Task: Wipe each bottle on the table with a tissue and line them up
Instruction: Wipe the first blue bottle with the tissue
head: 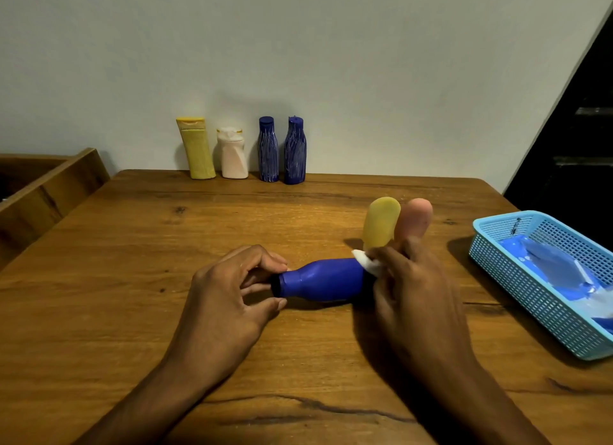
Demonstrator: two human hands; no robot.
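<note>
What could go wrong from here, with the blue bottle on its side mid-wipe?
1. The blue bottle lies on its side, held only at the cap by the left hand; it may roll or twist under wiping pressure.
2. The right hand, holding the tissue, works right beside the yellow tube and pink tube; a sweep could knock them.

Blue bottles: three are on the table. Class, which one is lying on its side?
The plain blue bottle between the left hand and right hand; the streaked pair stand upright by the wall.
</note>
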